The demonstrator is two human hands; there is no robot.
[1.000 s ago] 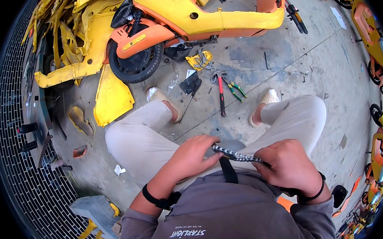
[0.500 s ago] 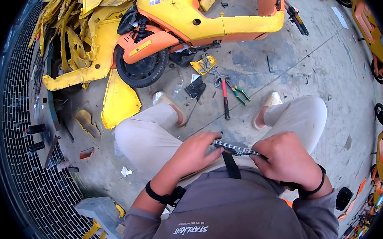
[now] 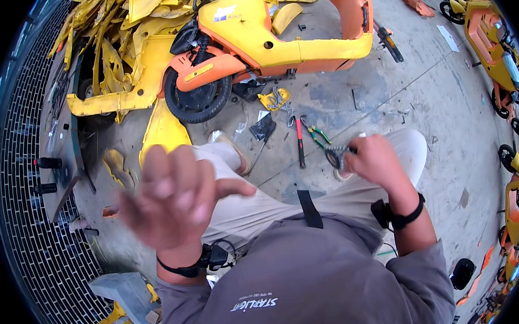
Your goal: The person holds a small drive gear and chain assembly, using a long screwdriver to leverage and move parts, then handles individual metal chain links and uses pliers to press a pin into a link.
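Observation:
My left hand (image 3: 175, 194) is raised over my left thigh, fingers spread and smeared by motion, with nothing in it. My right hand (image 3: 375, 161) is closed above my right knee. From its fingers hangs a short black-and-silver chain (image 3: 335, 156), partly hidden by the grip. On the floor beyond lie a red-handled hammer (image 3: 300, 143) and green-handled pliers (image 3: 317, 136), the pliers close to the chain in the picture. A yellow plastic piece (image 3: 274, 99) with grey chain on it lies farther off.
A yellow-and-orange scooter body (image 3: 264, 37) with a black wheel (image 3: 199, 97) stands ahead. Yellow panels (image 3: 116, 58) pile up at the far left. Scooters (image 3: 484, 47) line the right side. A grey block (image 3: 122, 295) sits at the lower left.
My left hand has let go of the chain and swung up and left, opening. My right hand has moved forward with the chain, which was stretched between both hands.

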